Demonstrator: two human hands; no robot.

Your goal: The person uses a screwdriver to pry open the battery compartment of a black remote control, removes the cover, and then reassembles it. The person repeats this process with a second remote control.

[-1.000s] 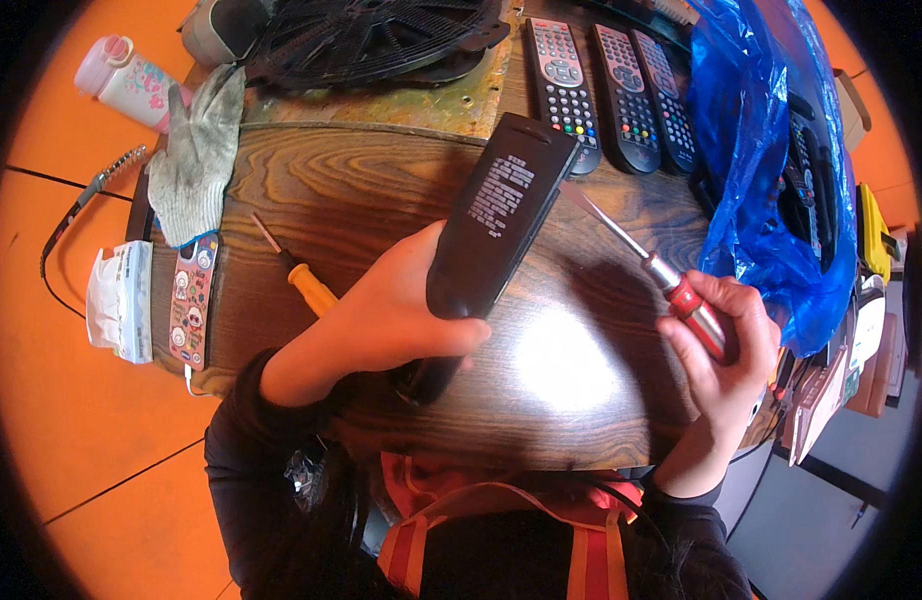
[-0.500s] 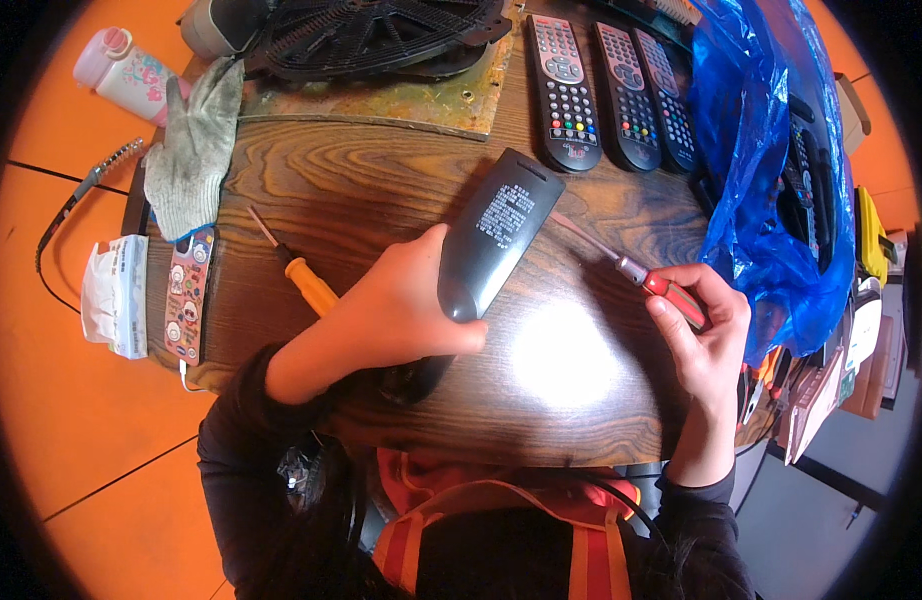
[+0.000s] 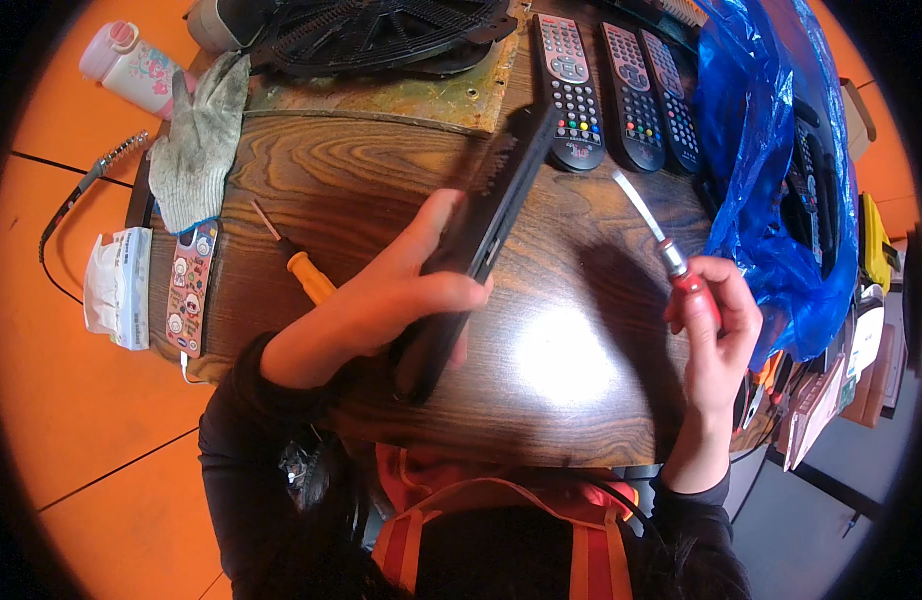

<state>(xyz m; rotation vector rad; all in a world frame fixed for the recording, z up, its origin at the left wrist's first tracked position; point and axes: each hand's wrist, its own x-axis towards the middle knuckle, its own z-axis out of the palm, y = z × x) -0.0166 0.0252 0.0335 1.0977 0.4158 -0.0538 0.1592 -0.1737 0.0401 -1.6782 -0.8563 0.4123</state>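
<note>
- As the head view looks down, the left hand [image 3: 406,295] holds a long black remote control [image 3: 501,195] aslant above the counter [image 3: 551,425], its far end up and to the right.
- The left grip is closed about the middle of that remote, thumb laid across its side; the narrow edge is turned partly toward the camera, and the upper part is blurred.
- The right hand [image 3: 719,315] has its grip pinched on the red handle of a screwdriver [image 3: 671,258], whose bright shaft points up and to the left, well apart from the black remote.
- A second screwdriver, with a yellow handle [image 3: 309,278], lies on the counter just beyond the left forearm.
- Three more remotes lie side by side near the far edge, keys upward: a left one [image 3: 566,90], a middle one [image 3: 634,100] and a right one [image 3: 672,105].
- Just right of them sits a crumpled blue plastic bag [image 3: 756,190], with dark objects beside it.
- Along the left side are a pale work glove [image 3: 196,145], a phone in a patterned case [image 3: 191,290] and a tissue pack [image 3: 121,290].
- Beyond, a black round grille [image 3: 381,35] rests on a stained board [image 3: 466,112].
</note>
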